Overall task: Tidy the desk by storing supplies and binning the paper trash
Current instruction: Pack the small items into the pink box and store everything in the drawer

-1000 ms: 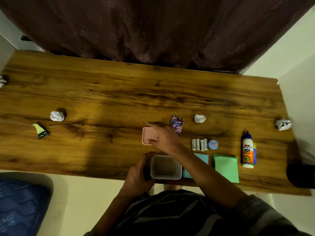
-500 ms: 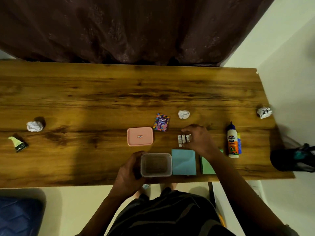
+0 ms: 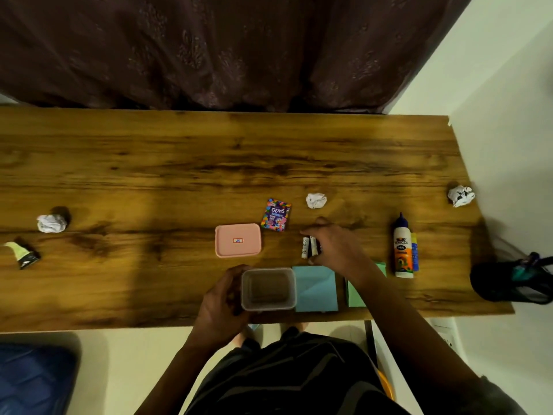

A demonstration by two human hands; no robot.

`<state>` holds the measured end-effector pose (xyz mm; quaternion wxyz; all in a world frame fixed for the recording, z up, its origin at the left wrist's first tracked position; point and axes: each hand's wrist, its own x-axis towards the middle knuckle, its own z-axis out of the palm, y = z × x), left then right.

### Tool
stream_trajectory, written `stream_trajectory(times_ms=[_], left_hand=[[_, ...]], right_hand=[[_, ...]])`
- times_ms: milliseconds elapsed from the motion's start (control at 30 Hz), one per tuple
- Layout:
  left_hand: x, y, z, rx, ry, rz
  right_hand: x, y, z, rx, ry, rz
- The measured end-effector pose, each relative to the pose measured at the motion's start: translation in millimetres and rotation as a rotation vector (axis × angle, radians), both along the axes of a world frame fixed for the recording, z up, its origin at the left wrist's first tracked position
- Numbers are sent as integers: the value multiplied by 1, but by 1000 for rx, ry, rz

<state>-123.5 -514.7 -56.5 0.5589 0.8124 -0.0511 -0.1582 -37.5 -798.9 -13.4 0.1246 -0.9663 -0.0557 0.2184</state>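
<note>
Left hand (image 3: 223, 298): curled round the left wall of the clear tub (image 3: 268, 289), a firm grip on it at the near edge of the counter (image 3: 149, 175).
Right hand (image 3: 335, 250): reaches over the small white cylinders (image 3: 309, 247), fingers bent round them in a closing grip; how many it has hold of I cannot tell.
Clear tub: upright, open-topped, just left of the blue paper pad (image 3: 316, 289).
Pink lid (image 3: 238, 240): flat on the counter, behind the tub and apart from it.
Green paper pad (image 3: 356, 290): beside the blue one, partly under the right forearm.
Sweet packet (image 3: 276, 215): just behind the lid's right corner.
Glue bottle (image 3: 401, 250): lying at the right, nozzle pointing away.
Crumpled paper balls: one far left (image 3: 51, 223), one behind the right hand (image 3: 316, 200), one at the far right edge (image 3: 460, 196).
Small tube (image 3: 22, 254): at the left edge, near the left paper ball.
Dark bin (image 3: 511, 280): off the counter's right end.
</note>
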Motion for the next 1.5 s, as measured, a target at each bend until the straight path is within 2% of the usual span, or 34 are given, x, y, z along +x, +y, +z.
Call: stream_trajectory(times_ms=[300,467,567,700,867,1000,1133,1233,1500], left_hand=[[0,-1,5,-5,-18,-5],[1,-1,5,-10,-19,-8],[1,-1,3,-10,-19,4],[0,1,-2,18,-13,22],[0,3,-7,9,-35,5],[-1,3,-8,6,-8,40],[1,3,-3,-1,-43,9],[2,3,0,-6,-33,1],[4,3,3,-13,-36,-22]], right_hand=[[2,-6,7,12,-31,-13],[-16,14,50,275,-164,-149],[-42,46,80,352,-155,-56],[-63,87,72,304,-97,133],[-66,102,50,249,-105,210],[-64,92,55,309,-123,102],[-53,58,49,321,-214,-137],[-38,30,38,242,-256,-254],[-6,17,9,59,-65,-161]])
